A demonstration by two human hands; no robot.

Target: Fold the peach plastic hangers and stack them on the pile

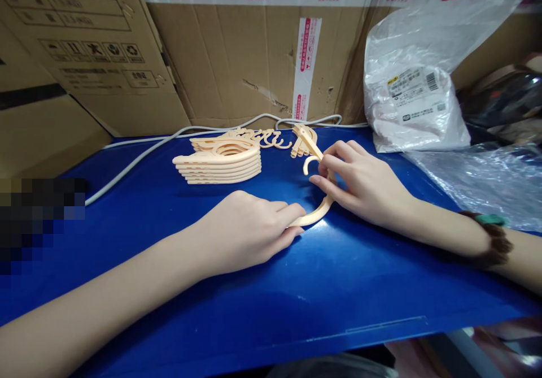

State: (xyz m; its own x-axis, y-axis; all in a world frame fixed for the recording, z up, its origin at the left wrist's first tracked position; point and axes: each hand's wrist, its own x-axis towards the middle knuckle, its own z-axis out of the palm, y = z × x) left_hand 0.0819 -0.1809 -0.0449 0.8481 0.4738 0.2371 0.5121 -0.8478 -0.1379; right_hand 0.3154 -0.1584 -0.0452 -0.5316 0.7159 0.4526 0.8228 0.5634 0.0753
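Between my hands is a cream plastic clothes hanger (315, 216), with a curved arm, a straight upper piece and a small hook. My left hand (258, 228) pinches the lower end of the curved arm. At the other end, my right hand (359, 183) has its thumb and fingers closed around the part near the hook, hiding the joint. Behind my left hand stands a stack of cream hanger parts (218, 166). Several loose cream hooks (269, 137) lie farther back. A small fanned bunch of cream pieces (302, 143) is behind the hanger.
The blue tabletop (305, 287) runs beneath both hands. A white cable (139, 166) crosses its back and left side. Cardboard boxes (237, 61) wall off the back. At right sit a labelled white plastic bag (417, 101) and clear plastic wrap (478, 180).
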